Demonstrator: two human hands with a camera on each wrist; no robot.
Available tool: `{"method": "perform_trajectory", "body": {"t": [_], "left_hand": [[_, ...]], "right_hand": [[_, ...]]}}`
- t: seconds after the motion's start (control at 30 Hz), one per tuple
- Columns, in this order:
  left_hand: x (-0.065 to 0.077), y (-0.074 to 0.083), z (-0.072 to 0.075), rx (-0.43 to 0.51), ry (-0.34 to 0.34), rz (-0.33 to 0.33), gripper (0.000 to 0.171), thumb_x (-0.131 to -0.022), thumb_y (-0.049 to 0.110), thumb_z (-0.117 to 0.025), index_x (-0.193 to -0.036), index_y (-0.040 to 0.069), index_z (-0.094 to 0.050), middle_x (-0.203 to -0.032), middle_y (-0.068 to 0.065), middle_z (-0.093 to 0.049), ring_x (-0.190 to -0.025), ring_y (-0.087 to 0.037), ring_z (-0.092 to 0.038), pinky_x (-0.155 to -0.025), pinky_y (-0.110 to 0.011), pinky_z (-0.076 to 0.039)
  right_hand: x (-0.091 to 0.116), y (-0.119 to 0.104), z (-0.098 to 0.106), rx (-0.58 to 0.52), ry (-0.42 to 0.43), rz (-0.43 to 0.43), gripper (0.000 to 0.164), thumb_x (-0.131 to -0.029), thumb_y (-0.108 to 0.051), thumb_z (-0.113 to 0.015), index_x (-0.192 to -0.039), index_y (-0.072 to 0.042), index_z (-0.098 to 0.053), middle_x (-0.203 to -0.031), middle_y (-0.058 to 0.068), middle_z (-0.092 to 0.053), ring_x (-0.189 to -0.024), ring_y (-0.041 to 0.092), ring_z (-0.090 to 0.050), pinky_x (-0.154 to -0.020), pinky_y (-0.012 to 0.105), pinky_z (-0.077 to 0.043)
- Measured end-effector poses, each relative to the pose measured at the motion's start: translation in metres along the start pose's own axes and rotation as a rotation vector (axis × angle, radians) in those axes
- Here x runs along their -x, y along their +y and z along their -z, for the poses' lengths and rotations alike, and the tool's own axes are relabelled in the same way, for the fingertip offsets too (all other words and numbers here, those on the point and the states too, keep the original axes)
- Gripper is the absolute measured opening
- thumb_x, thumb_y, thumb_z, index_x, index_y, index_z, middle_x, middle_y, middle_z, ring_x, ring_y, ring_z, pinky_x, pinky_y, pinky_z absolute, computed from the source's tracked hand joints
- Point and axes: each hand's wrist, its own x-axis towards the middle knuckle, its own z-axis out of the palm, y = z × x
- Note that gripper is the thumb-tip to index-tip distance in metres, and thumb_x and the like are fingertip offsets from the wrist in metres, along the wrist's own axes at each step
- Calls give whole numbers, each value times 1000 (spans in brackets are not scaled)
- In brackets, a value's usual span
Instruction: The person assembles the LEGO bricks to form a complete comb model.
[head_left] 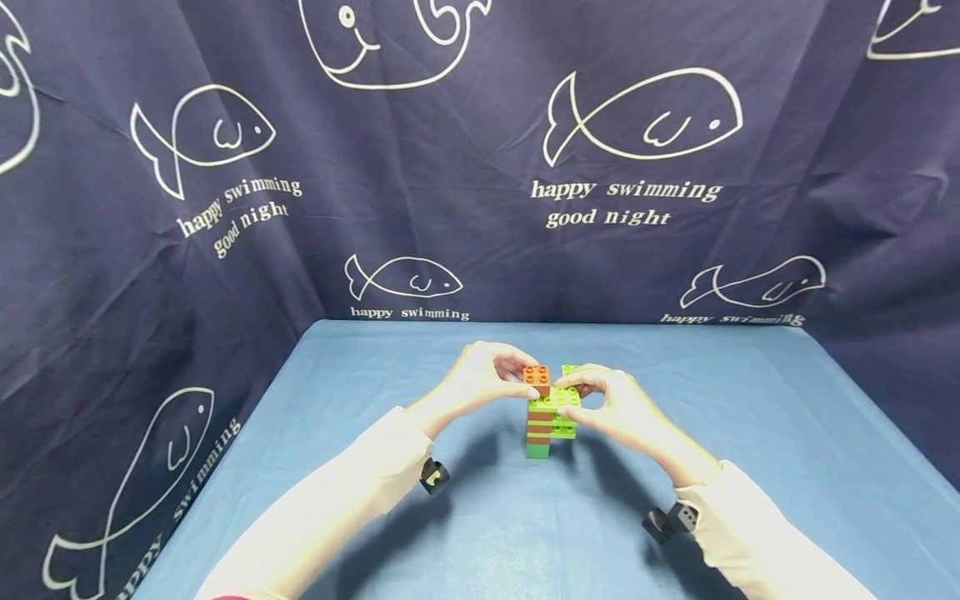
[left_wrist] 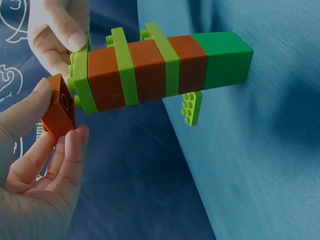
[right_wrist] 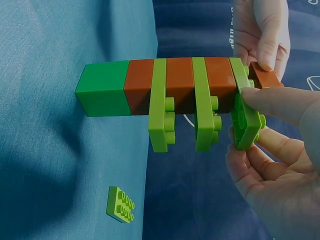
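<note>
A block tower stands on the table, with a green brick (head_left: pixel 537 451) at its foot and brown bricks (left_wrist: pixel 147 70) alternating with lime green plates (right_wrist: pixel 159 107) above. The plates stick out to the right of the column. My left hand (head_left: pixel 480 375) pinches a reddish-brown brick (left_wrist: pixel 57 107) between thumb and fingers, slightly tilted, right at the studs on the tower's top. On the other side, my right hand (head_left: pixel 618 404) pinches the overhanging end of the topmost lime plate (right_wrist: pixel 242 127), thumb above and fingers below.
A loose lime green plate (right_wrist: pixel 120 204) lies on the blue-covered table (head_left: pixel 480 533), behind the tower. A dark blue curtain (head_left: pixel 495 167) with white fish drawings hangs at the back and left. Black cameras (head_left: pixel 433 476) sit at both wrists.
</note>
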Motion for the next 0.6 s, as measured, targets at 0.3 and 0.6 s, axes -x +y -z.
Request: {"method": "perform_trajectory", "body": {"t": [0.3,0.6], "left_hand": [[2,3,-5,37,-8,19,36,-69,16,-88,-103,11,-75,-94,-5,-76,-80,-8,-71,-74,-17,-57],[2,3,-9,32,-14,39,34,-69,16,-88,-101,12,-75,-94,-4,-75,-80,-7,-70,-74,-16,-56]], "right_hand": [[0,-2,0,-8,-7,2,29,-78,-12,-79,-106,-9,-73,-106,6,-69,-87,14,-62,-87,48,-53],[0,0,-1,-3,14,11,28,-78,-13,-80,-105,-9,-73,-107,8,-69,-86,13,-63,-86,44,-53]]}}
